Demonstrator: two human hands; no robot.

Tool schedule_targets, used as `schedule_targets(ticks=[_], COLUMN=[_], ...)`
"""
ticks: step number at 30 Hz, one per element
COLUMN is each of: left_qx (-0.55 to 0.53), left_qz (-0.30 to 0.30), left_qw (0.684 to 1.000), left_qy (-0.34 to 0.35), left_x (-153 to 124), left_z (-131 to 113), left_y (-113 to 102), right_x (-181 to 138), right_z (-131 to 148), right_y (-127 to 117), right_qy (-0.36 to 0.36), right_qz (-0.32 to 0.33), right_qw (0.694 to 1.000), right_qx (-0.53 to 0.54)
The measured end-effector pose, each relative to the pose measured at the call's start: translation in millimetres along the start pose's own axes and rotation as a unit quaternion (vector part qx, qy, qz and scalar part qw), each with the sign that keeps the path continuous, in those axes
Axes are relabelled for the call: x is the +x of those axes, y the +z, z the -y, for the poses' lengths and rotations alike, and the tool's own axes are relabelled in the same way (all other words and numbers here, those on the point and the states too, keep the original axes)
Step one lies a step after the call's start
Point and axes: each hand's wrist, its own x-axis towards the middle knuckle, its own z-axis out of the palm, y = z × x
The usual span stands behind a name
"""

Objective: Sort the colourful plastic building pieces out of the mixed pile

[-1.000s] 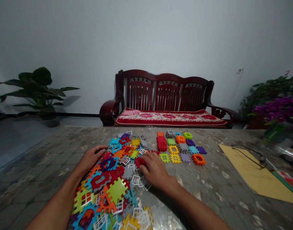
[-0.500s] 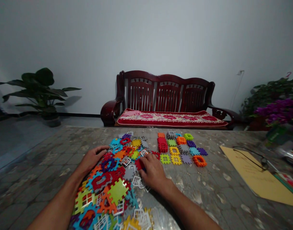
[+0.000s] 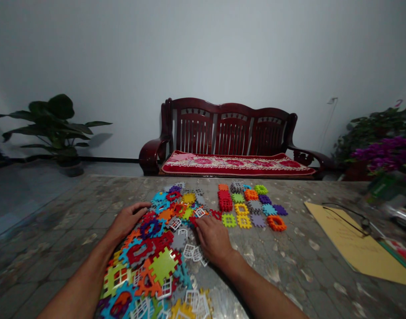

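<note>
A loose heap of colourful plastic interlocking tiles point(image 3: 165, 263) spreads over the left half of the table. My left hand point(image 3: 130, 220) rests against the heap's left edge, its thumb and fingers apart, holding nothing that I can see. On the heap's right side, my right hand point(image 3: 213, 238) is closed with its fingertips on a red interlocking tile point(image 3: 193, 223), which is mostly hidden by the fingers. White window-frame pieces point(image 3: 193, 252) lie just left of that hand. Beyond it, sorted tiles stand in small stacks and rows, including a red stack point(image 3: 225, 202) and a yellow window tile point(image 3: 243, 222).
On the right of the patterned table point(image 3: 272, 270) lie a yellow envelope point(image 3: 362, 248) and a pair of glasses point(image 3: 365, 226). Behind the table stands a dark wooden bench point(image 3: 229, 128) with a red cushion point(image 3: 236, 164). Potted plants point(image 3: 61, 128) flank it.
My right hand has shifted slightly and its fingers have drawn in over the red tile, which shows less now. My left hand stays in place.
</note>
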Motion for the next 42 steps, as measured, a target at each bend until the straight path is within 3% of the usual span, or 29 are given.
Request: schedule_targets(ticks=[6, 12, 18, 26, 42], left_qx=[0.002, 0.003, 0.007, -0.007, -0.015], left_qz=[0.006, 0.001, 0.003, 0.001, -0.009], left_qw=[1.000, 1.000, 1.000, 1.000, 1.000], left_qy=[0.009, 0.007, 0.009, 0.002, 0.008], left_x=[1.9, 2.0, 2.6, 5.4, 4.1], left_z=[4.6, 4.5, 6.4, 11.8, 8.9], left_y=[0.6, 0.6, 1.6, 3.5, 3.3], right_x=[1.4, 9.1, 14.2, 12.8, 1.6], right_z=[-10.7, -24.1, -37.3, -39.3, -40.5], right_y=[1.9, 10.2, 13.2, 3.3, -6.1], right_qy=[0.066, 0.150, 0.241, 0.260, 0.177], right_qz=[-0.083, -0.134, -0.174, -0.133, -0.011], right_qw=[0.984, 0.931, 0.894, 0.919, 0.979], right_qx=[0.142, 0.303, 0.335, 0.266, 0.096])
